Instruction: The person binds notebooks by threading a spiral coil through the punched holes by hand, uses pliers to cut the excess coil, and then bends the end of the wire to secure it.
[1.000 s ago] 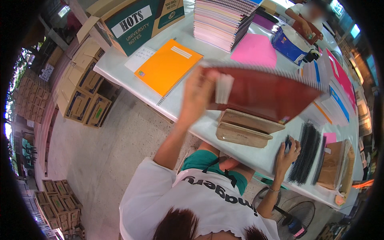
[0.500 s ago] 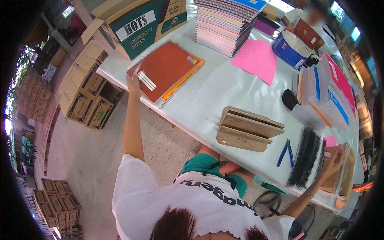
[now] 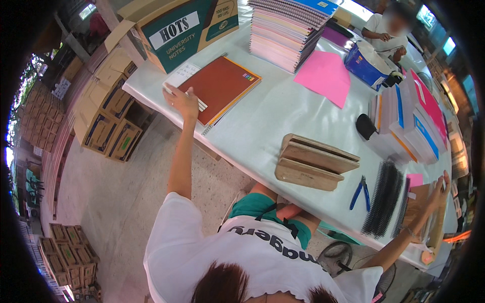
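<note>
My left hand (image 3: 183, 102) is open, its fingers spread at the left edge of a brown-covered spiral notebook (image 3: 222, 87). This notebook lies on the table, on top of others with an orange edge showing. A white sheet with handwriting (image 3: 188, 72) shows beside it, close to my fingertips. Far to the right, my right hand (image 3: 440, 191) reaches over a cardboard tray (image 3: 438, 222) with clear plastic in it; its fingers are stretched out and I see nothing held. Black spiral binding coils (image 3: 382, 204) lie left of that hand, next to blue-handled cutters (image 3: 360, 194).
A slotted wooden stand (image 3: 316, 164) sits near the front edge. Behind are a tall notebook stack (image 3: 285, 38), a pink sheet (image 3: 326, 78), a large carton (image 3: 184, 35) and a blue box (image 3: 368, 63). More notebooks (image 3: 406, 121) stand right. A co-worker (image 3: 389, 33) sits across.
My left hand has let go of the brown notebook's corner and shifted right; the notebook now lies still. My right hand has moved farther out over the tray. The co-worker's brown notebook is lowered from sight.
</note>
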Action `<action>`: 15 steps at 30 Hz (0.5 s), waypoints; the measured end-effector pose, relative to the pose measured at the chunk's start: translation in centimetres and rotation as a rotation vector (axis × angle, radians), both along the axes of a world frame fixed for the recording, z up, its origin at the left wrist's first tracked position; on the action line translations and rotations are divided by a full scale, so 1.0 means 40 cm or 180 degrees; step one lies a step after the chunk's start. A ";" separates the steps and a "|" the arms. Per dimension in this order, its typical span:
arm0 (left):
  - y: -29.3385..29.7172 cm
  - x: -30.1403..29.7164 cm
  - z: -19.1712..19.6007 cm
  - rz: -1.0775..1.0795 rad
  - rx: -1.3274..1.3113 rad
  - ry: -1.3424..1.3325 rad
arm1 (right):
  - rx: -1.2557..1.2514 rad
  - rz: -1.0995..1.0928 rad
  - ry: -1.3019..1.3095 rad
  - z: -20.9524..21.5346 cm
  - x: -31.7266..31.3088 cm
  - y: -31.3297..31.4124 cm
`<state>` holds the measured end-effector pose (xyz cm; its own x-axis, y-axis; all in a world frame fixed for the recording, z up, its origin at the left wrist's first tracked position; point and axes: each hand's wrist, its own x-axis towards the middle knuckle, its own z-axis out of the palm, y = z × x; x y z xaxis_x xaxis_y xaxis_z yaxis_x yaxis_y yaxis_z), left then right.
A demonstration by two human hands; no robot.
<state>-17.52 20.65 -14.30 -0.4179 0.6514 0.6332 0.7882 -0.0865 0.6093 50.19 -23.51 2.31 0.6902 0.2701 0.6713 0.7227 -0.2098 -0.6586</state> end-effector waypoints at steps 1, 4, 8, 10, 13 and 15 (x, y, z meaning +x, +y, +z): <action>-0.023 0.022 0.022 -0.0210 -0.0087 0.0336 | -0.0085 -0.0035 -0.0112 0.004 -0.002 0.009; -0.110 0.129 0.075 -0.1255 -0.0717 0.1347 | -0.0014 0.0009 -0.0056 0.012 0.088 -0.001; -0.107 0.199 0.036 -0.1925 -0.1052 0.1503 | 0.0563 0.0032 0.0742 0.042 0.310 -0.036; -0.086 0.228 0.012 -0.1976 -0.0999 0.1447 | 0.0582 0.0051 0.0892 0.063 0.392 -0.062; -0.091 0.193 0.015 -0.1696 -0.0811 0.1662 | 0.0475 0.0197 0.0923 0.065 0.300 0.094; -0.126 0.212 0.047 -0.1852 -0.0470 0.1689 | 0.0197 -0.0161 0.0642 0.098 0.234 0.135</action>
<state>-9.05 15.62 -12.42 0.3473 0.7649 0.5425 0.8293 -0.5205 0.2031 59.53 -18.10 6.22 0.8238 0.1942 0.5326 0.5646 -0.1970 -0.8015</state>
